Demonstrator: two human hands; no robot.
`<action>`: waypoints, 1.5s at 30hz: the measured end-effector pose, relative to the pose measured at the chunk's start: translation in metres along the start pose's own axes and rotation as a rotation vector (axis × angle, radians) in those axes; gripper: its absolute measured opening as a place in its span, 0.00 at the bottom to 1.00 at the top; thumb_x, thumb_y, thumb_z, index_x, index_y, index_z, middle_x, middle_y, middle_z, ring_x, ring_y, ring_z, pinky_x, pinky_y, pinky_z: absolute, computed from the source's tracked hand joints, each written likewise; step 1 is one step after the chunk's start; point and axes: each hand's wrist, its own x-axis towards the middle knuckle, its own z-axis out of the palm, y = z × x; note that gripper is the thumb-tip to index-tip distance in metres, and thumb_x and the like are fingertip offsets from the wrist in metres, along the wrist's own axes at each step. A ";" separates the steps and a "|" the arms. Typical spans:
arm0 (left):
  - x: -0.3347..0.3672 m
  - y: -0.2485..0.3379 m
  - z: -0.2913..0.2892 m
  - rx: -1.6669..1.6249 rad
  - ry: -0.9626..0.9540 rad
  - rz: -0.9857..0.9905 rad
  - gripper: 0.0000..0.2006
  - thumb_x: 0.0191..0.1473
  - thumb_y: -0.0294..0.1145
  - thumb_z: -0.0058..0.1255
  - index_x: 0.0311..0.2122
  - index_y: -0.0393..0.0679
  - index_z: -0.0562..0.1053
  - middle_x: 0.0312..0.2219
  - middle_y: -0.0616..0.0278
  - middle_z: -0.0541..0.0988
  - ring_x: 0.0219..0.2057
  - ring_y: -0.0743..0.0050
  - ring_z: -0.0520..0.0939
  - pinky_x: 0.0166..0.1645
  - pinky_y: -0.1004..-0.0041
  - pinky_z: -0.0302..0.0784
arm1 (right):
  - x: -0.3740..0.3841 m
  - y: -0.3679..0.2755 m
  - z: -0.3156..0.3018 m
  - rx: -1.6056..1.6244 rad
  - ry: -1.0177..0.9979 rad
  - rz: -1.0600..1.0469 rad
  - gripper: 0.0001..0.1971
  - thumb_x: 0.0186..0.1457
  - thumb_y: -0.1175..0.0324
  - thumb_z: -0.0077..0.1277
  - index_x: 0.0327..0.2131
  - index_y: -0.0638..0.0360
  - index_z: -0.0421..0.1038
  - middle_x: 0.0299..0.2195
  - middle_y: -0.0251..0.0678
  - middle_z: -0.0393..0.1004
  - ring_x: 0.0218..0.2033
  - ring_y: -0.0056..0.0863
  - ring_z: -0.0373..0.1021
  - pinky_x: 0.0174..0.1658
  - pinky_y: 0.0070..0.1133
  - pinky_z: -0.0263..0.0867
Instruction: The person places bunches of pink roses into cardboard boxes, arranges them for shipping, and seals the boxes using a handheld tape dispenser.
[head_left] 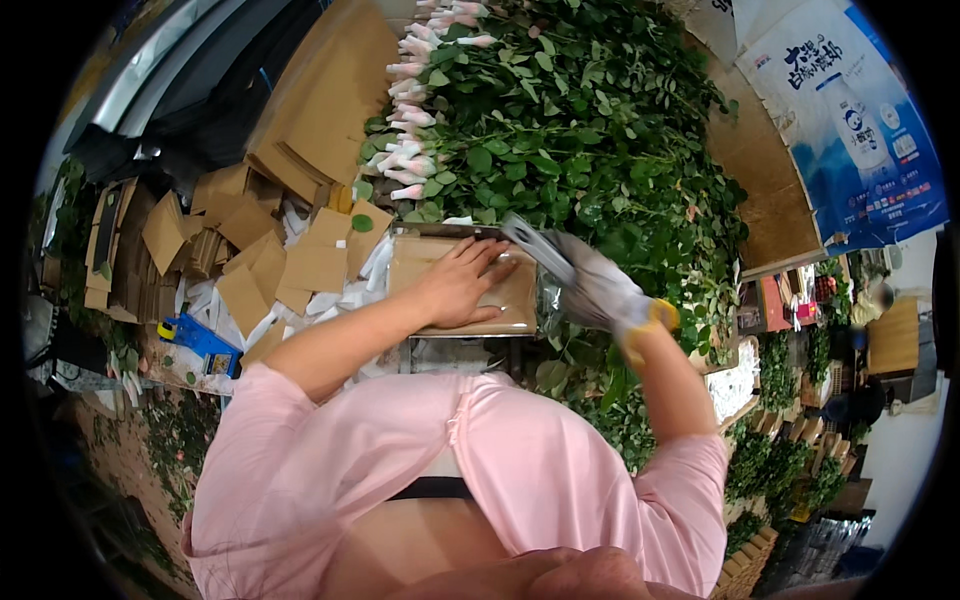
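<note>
My bare left hand (465,285) lies flat with its fingers spread on a brown cardboard wrap (415,262). The cardboard rests in a shallow metal-edged frame (470,333) in front of me. My right hand (600,285), in a whitish glove with a yellow cuff, is closed round a silver stapler (535,245). The stapler tilts over the right end of the cardboard, close to my left fingertips; I cannot tell if it touches. Clear plastic film (550,300) and green leaves show beside the wrap's right end, partly hidden by the glove.
Leafy rose stems (580,130) are heaped beyond the frame, with pale sleeved buds (405,150) along their left side. Cardboard pieces (320,265) and white paper strips lie to the left, near a blue tool (203,340). A blue-and-white printed panel (850,130) stands far right.
</note>
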 end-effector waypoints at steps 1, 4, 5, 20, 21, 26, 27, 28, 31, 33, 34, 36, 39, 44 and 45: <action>0.001 -0.001 -0.002 -0.018 0.014 -0.009 0.34 0.48 0.52 0.47 0.57 0.42 0.60 0.57 0.49 0.59 0.59 0.54 0.58 0.63 0.57 0.47 | -0.013 0.000 -0.015 0.003 -0.106 0.085 0.28 0.41 0.81 0.45 0.50 0.55 0.62 0.39 0.45 0.72 0.38 0.39 0.70 0.43 0.27 0.65; 0.001 0.003 -0.001 -0.059 0.015 -0.025 0.35 0.46 0.52 0.50 0.57 0.43 0.59 0.56 0.51 0.59 0.58 0.54 0.58 0.62 0.57 0.50 | -0.030 0.060 -0.007 -0.041 -0.146 0.021 0.26 0.41 0.80 0.46 0.48 0.55 0.63 0.35 0.44 0.73 0.36 0.36 0.71 0.39 0.27 0.65; 0.003 0.003 -0.001 -0.058 -0.004 -0.021 0.36 0.46 0.52 0.50 0.57 0.43 0.59 0.56 0.51 0.59 0.58 0.54 0.58 0.62 0.57 0.50 | -0.024 0.070 -0.003 -0.094 -0.233 0.120 0.25 0.41 0.79 0.47 0.48 0.55 0.63 0.35 0.44 0.73 0.35 0.36 0.71 0.38 0.27 0.65; -0.063 -0.029 0.016 -0.639 0.508 -0.378 0.24 0.49 0.36 0.48 0.52 0.41 0.64 0.52 0.48 0.65 0.53 0.50 0.65 0.58 0.58 0.57 | 0.000 0.068 -0.027 -0.415 -0.238 0.021 0.24 0.43 0.59 0.55 0.44 0.58 0.66 0.36 0.47 0.74 0.36 0.45 0.71 0.41 0.31 0.67; -0.088 -0.028 0.019 -0.631 0.857 -0.567 0.23 0.49 0.34 0.47 0.52 0.41 0.64 0.51 0.46 0.66 0.52 0.48 0.65 0.58 0.58 0.58 | -0.013 0.074 -0.030 -0.469 -0.102 -0.125 0.25 0.42 0.60 0.55 0.46 0.58 0.66 0.37 0.47 0.74 0.37 0.46 0.71 0.42 0.31 0.67; -0.201 0.008 0.065 -0.092 0.167 -0.720 0.26 0.49 0.45 0.48 0.54 0.52 0.63 0.55 0.56 0.63 0.57 0.50 0.59 0.59 0.49 0.51 | -0.049 -0.024 -0.017 -0.107 -0.120 0.405 0.23 0.43 0.69 0.55 0.47 0.58 0.65 0.37 0.46 0.73 0.38 0.37 0.71 0.42 0.27 0.67; -0.218 0.019 0.071 0.109 0.084 -0.619 0.26 0.48 0.47 0.49 0.54 0.56 0.64 0.56 0.59 0.61 0.59 0.51 0.57 0.59 0.45 0.49 | -0.061 -0.019 -0.008 0.001 -0.210 0.383 0.23 0.44 0.68 0.55 0.46 0.59 0.65 0.35 0.44 0.74 0.37 0.34 0.72 0.41 0.27 0.67; -0.232 0.021 0.074 0.101 0.111 -0.717 0.27 0.47 0.49 0.50 0.54 0.62 0.64 0.57 0.62 0.60 0.59 0.53 0.56 0.57 0.40 0.48 | -0.074 -0.011 0.014 0.217 -0.305 0.252 0.23 0.45 0.64 0.56 0.46 0.59 0.66 0.41 0.44 0.71 0.43 0.33 0.69 0.44 0.28 0.64; -0.317 0.039 0.074 0.293 0.119 -0.902 0.27 0.47 0.46 0.51 0.55 0.60 0.64 0.58 0.61 0.58 0.59 0.52 0.56 0.59 0.42 0.46 | -0.064 -0.050 0.082 0.110 -0.404 -0.104 0.23 0.49 0.58 0.53 0.47 0.59 0.65 0.38 0.40 0.72 0.39 0.30 0.70 0.41 0.26 0.66; -0.381 0.061 0.051 0.277 0.105 -1.046 0.27 0.47 0.43 0.52 0.54 0.58 0.65 0.58 0.61 0.57 0.58 0.51 0.57 0.59 0.43 0.47 | -0.045 -0.081 0.123 -0.086 -0.430 -0.150 0.22 0.51 0.57 0.51 0.47 0.59 0.65 0.36 0.39 0.74 0.35 0.29 0.71 0.39 0.24 0.67; -0.405 0.067 0.039 0.274 0.103 -1.108 0.27 0.46 0.42 0.53 0.54 0.56 0.65 0.58 0.59 0.57 0.58 0.51 0.57 0.59 0.43 0.48 | -0.037 -0.092 0.144 -0.156 -0.434 -0.111 0.22 0.51 0.58 0.51 0.47 0.59 0.65 0.36 0.39 0.73 0.35 0.29 0.71 0.39 0.24 0.67; -0.434 0.082 0.029 0.335 0.165 -1.260 0.27 0.46 0.43 0.54 0.53 0.51 0.65 0.56 0.54 0.58 0.57 0.51 0.58 0.57 0.43 0.50 | -0.015 -0.094 0.194 -0.290 -0.467 -0.041 0.21 0.52 0.59 0.50 0.46 0.60 0.65 0.37 0.38 0.73 0.36 0.29 0.70 0.39 0.24 0.67; -0.433 0.094 0.032 0.280 0.390 -1.281 0.25 0.41 0.38 0.56 0.47 0.43 0.68 0.47 0.49 0.65 0.48 0.49 0.66 0.53 0.52 0.60 | 0.026 -0.040 0.267 -0.167 -0.549 -0.315 0.20 0.54 0.58 0.48 0.45 0.61 0.65 0.36 0.39 0.73 0.34 0.30 0.70 0.38 0.25 0.68; -0.338 0.061 0.064 0.153 0.390 -1.039 0.24 0.42 0.40 0.56 0.46 0.46 0.68 0.46 0.58 0.68 0.50 0.60 0.67 0.55 0.58 0.59 | 0.048 -0.061 0.302 0.063 -0.550 -0.262 0.21 0.54 0.54 0.47 0.38 0.65 0.69 0.26 0.42 0.74 0.29 0.35 0.72 0.34 0.31 0.68; -0.325 0.060 0.064 0.206 0.388 -1.037 0.26 0.44 0.42 0.55 0.49 0.48 0.66 0.50 0.59 0.66 0.53 0.62 0.65 0.57 0.58 0.57 | 0.046 -0.062 0.297 -0.106 -0.507 -0.365 0.16 0.53 0.58 0.49 0.33 0.64 0.70 0.23 0.43 0.73 0.25 0.37 0.70 0.30 0.31 0.65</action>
